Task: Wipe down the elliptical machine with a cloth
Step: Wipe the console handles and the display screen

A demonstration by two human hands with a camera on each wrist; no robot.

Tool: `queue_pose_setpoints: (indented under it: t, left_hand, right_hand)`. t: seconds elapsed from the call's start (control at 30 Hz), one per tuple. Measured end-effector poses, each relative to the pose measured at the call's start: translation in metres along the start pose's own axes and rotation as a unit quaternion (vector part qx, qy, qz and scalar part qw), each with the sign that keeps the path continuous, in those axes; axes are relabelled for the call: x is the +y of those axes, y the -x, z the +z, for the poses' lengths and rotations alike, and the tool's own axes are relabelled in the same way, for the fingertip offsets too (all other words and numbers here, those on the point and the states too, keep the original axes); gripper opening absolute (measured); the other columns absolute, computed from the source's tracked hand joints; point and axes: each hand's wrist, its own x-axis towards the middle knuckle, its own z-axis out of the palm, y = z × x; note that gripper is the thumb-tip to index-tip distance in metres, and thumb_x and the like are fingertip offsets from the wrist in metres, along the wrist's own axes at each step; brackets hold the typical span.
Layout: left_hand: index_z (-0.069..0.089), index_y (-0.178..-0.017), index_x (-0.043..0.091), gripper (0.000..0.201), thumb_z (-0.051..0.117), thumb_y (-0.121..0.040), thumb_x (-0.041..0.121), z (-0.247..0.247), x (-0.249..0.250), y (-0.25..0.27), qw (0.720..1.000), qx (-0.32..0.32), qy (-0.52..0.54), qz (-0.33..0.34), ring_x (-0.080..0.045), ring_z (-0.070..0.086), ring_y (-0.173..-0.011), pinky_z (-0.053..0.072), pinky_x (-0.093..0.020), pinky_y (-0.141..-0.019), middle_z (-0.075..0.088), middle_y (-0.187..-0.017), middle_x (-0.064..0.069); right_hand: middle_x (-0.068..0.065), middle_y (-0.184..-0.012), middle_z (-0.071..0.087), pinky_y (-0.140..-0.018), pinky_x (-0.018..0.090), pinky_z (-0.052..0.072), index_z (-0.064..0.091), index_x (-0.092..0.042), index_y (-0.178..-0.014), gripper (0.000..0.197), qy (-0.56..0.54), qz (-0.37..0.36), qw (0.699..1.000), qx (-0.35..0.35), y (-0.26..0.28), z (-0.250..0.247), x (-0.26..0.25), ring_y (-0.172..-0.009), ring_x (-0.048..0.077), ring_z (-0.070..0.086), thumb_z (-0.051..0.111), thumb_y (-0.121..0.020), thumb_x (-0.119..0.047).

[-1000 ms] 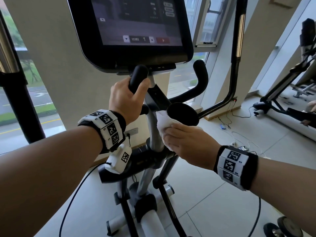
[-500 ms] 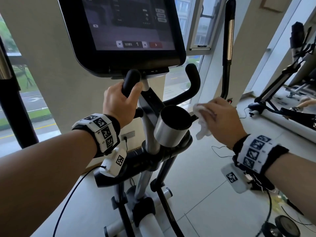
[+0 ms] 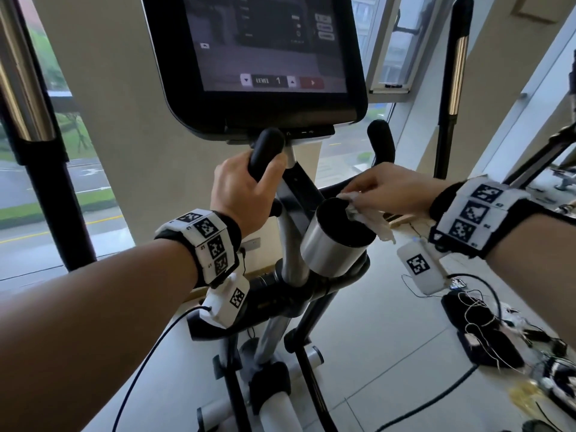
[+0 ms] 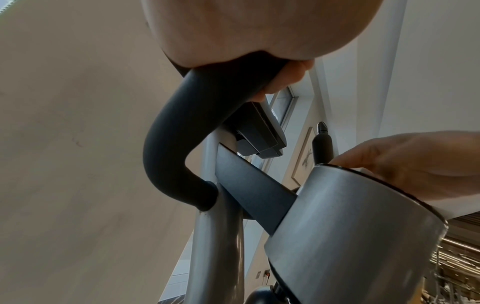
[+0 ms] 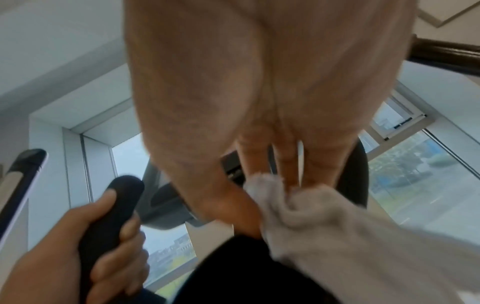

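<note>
The elliptical machine's console screen [image 3: 265,57] stands in front of me over a silver post [image 3: 291,251]. My left hand [image 3: 241,194] grips the black left handlebar [image 3: 265,151], its fingers wrapped round the bar [image 5: 109,222]. My right hand [image 3: 386,190] pinches a white cloth [image 3: 371,218] at the far rim of the silver cup holder [image 3: 333,254]. The cloth [image 5: 324,226] hangs over the holder's dark opening. In the left wrist view the right hand [image 4: 415,164] sits at the cup holder's top edge [image 4: 350,236].
The black right handlebar [image 3: 381,141] rises behind my right hand. Tall moving arm poles stand at left [image 3: 46,169] and right [image 3: 452,88]. Cables and devices [image 3: 498,332] lie on the tiled floor at right. Windows are beyond.
My right hand carried the cloth from the cup holder's near side out to the right, then back onto the holder's far rim. The left hand stayed on the handlebar.
</note>
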Motion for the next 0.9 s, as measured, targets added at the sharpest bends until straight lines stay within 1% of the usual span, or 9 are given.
queue_pose_setpoints:
  t: [0.07, 0.13, 0.23, 0.3, 0.37, 0.5, 0.67, 0.8, 0.9]
  left_hand:
    - [0.051, -0.067, 0.023, 0.042, 0.055, -0.092, 0.057, 0.0, 0.0, 0.0, 1.0, -0.001, 0.002, 0.002, -0.016, 0.052, -0.046, 0.043, -0.029, -0.045, 0.056, -0.057, -0.002]
    - [0.052, -0.068, 0.022, 0.043, 0.055, -0.092, 0.057, 0.001, 0.001, 0.0, 1.0, -0.003, 0.005, 0.003, -0.016, 0.052, -0.046, 0.043, -0.03, -0.045, 0.056, -0.057, -0.001]
    - [0.05, -0.067, 0.025, 0.041, 0.056, -0.092, 0.058, 0.001, 0.001, 0.001, 1.0, -0.001, 0.006, 0.005, -0.011, 0.049, -0.044, 0.04, -0.024, -0.044, 0.054, -0.055, 0.003]
    - [0.049, -0.067, 0.026, 0.041, 0.055, -0.092, 0.057, 0.002, 0.001, 0.001, 1.0, -0.001, 0.006, 0.007, -0.008, 0.046, -0.043, 0.037, -0.021, -0.044, 0.051, -0.055, 0.007]
    - [0.049, -0.066, 0.027, 0.04, 0.055, -0.092, 0.057, 0.002, 0.001, 0.001, 1.0, 0.001, 0.01, 0.008, -0.008, 0.045, -0.043, 0.036, -0.02, -0.044, 0.049, -0.054, 0.008]
    - [0.048, -0.066, 0.029, 0.038, 0.056, -0.093, 0.055, 0.001, 0.003, 0.002, 1.0, 0.003, 0.017, 0.013, -0.006, 0.045, -0.042, 0.034, -0.016, -0.044, 0.047, -0.051, 0.01]
    - [0.046, -0.065, 0.031, 0.038, 0.056, -0.094, 0.054, 0.001, 0.003, 0.002, 1.0, 0.005, 0.01, 0.016, -0.006, 0.045, -0.042, 0.033, -0.014, -0.044, 0.046, -0.049, 0.014]
    - [0.047, -0.066, 0.029, 0.039, 0.056, -0.094, 0.054, 0.001, 0.001, 0.001, 1.0, 0.007, -0.004, 0.02, -0.006, 0.046, -0.043, 0.034, -0.013, -0.045, 0.048, -0.053, 0.009]
    - [0.05, -0.067, 0.026, 0.04, 0.055, -0.094, 0.056, 0.001, 0.002, 0.001, 1.0, 0.004, -0.003, 0.014, -0.007, 0.047, -0.044, 0.038, -0.017, -0.045, 0.052, -0.055, 0.006]
  right_hand:
    - [-0.024, -0.112, 0.072, -0.095, 0.028, 0.053, 0.066, -0.059, -0.12, 0.038, 0.077, -0.022, 0.994, -0.069, 0.004, -0.01, 0.0, -0.107, 0.001, 0.066, 0.064, -0.085, -0.044]
    - [-0.027, -0.113, 0.069, -0.091, 0.026, 0.053, 0.062, -0.064, -0.122, 0.045, 0.133, -0.038, 0.988, -0.066, 0.004, -0.015, 0.0, -0.105, 0.001, 0.066, 0.064, -0.09, -0.032]
    - [-0.026, -0.097, 0.069, -0.073, 0.015, 0.046, 0.072, -0.053, -0.112, 0.034, 0.161, -0.076, 0.984, -0.003, -0.003, -0.013, -0.001, -0.093, -0.001, 0.064, 0.067, -0.091, -0.027]
    - [-0.021, -0.093, 0.07, -0.076, 0.019, 0.046, 0.076, -0.04, -0.105, 0.023, 0.161, -0.108, 0.981, 0.024, -0.009, -0.008, -0.006, -0.094, 0.006, 0.065, 0.069, -0.09, -0.025]
    - [-0.016, -0.093, 0.072, -0.083, 0.024, 0.048, 0.077, -0.034, -0.103, 0.021, 0.167, -0.132, 0.976, 0.039, -0.013, -0.003, -0.016, -0.097, 0.011, 0.065, 0.068, -0.089, -0.021]
    - [-0.012, -0.097, 0.072, -0.088, 0.029, 0.055, 0.079, -0.035, -0.103, 0.03, 0.18, -0.154, 0.971, 0.042, -0.017, 0.008, -0.035, -0.093, 0.01, 0.065, 0.062, -0.09, -0.014]
    - [-0.016, -0.094, 0.062, -0.077, 0.019, 0.046, 0.078, -0.037, -0.103, 0.024, 0.143, -0.181, 0.972, 0.031, -0.001, 0.017, -0.046, -0.087, -0.001, 0.057, 0.063, -0.09, -0.022]
    - [-0.015, -0.103, 0.066, -0.083, 0.03, 0.058, 0.076, -0.037, -0.105, 0.035, 0.122, -0.174, 0.977, 0.008, 0.021, 0.02, -0.051, -0.098, 0.008, 0.062, 0.067, -0.083, -0.012]
    - [-0.018, -0.105, 0.064, -0.082, 0.029, 0.058, 0.075, -0.039, -0.105, 0.042, 0.116, -0.174, 0.978, -0.012, 0.037, 0.02, -0.045, -0.098, 0.006, 0.061, 0.065, -0.081, -0.007]
